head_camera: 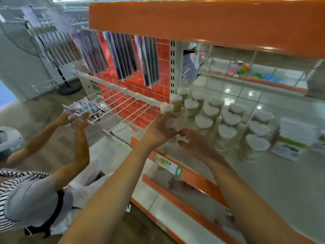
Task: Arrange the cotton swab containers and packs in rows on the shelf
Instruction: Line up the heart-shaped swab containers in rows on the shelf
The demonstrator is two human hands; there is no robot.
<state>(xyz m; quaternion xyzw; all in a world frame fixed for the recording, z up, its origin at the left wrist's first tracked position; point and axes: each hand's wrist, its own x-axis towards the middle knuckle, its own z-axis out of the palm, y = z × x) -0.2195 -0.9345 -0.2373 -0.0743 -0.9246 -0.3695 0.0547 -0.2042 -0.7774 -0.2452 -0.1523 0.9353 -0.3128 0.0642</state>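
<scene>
Orange edging runs along the front of the shelf where you are working. Your left hand curls round a clear cotton swab container at the shelf's near left corner, fingers wrapped on its side; motion blur hides the exact contact. Your right hand hangs just right of it, fingers loosely bent and holding nothing. Further right, heart-shaped swab containers stand upright in rows running from near to far, with taller round tubs at the far left. Flat swab packs lie stacked at the right end. To your left, another person handles white peg hooks.
</scene>
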